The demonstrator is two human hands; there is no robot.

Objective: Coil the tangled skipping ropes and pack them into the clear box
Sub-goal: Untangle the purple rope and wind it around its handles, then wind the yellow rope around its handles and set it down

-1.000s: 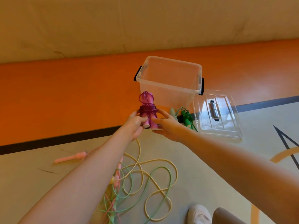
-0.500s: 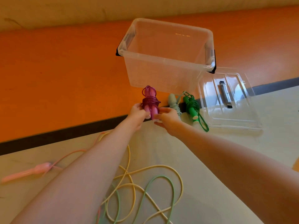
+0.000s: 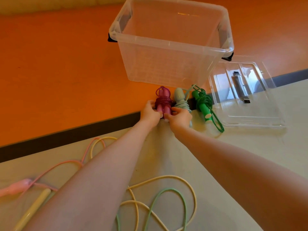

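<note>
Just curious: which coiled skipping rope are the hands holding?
The purple-corded rope with pink handles, leftmost of three bundles; the grey and green ones lie untouched.

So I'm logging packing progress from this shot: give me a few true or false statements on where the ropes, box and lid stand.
1. The clear box already holds a coiled rope. False: nothing shows inside it.
2. Both the left hand and right hand hold the purple rope bundle. True.
3. The lid is clipped onto the box. False: it lies on the floor beside the box.
4. A coiled green rope lies on the floor before the box. True.
5. Loose yellow and green ropes lie uncoiled near the person. True.
</note>
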